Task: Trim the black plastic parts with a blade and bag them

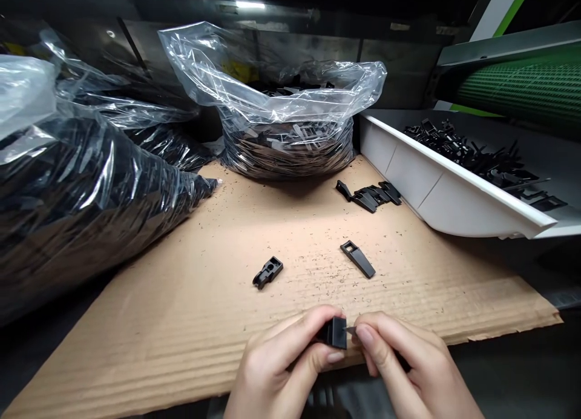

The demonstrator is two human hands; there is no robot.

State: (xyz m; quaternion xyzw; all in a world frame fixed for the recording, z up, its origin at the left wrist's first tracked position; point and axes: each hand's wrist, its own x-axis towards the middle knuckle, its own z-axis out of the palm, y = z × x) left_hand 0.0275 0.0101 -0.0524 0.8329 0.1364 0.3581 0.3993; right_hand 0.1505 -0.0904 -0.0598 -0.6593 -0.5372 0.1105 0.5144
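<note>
So the whole bench is covered by a big sheet of corrugated cardboard (pixel 190 322), tan, ribbed, ragged along its right edge and dusted with little dark crumbs. Everything below is placed relative to that sheet.

Slumped over its left side is a huge clear plastic bag (pixel 68 195), crinkly and shiny, stuffed with black plastic parts. At the sheet's far edge stands a second, open bag (pixel 285 134) with its top flared out, packed with the same dark parts. Along the right side hangs a smooth white tray (pixel 436 189), tilted, holding a loose tangle of black pieces; a green ribbed conveyor (pixel 517 89) sits behind it. The room past that is dark metal paneling.

On the sheet itself: a small heap of flat black clips (pixel 370 196) near the tray, a single flat wedge-shaped piece (pixel 358 259) with a square hole in one end around the middle, and a chunkier little clip (pixel 267 272) left of it.

At the sheet's near edge, both hands meet. The left hand (pixel 276 370) has thumb and fingers clamped on a small black block-shaped part (pixel 334 333), matte and square-faced. The right hand (pixel 403 364) pinches a thin sliver-like tool (pixel 350 330), its tip touching the part's right side. Can't make out what the sliver is exactly.
</note>
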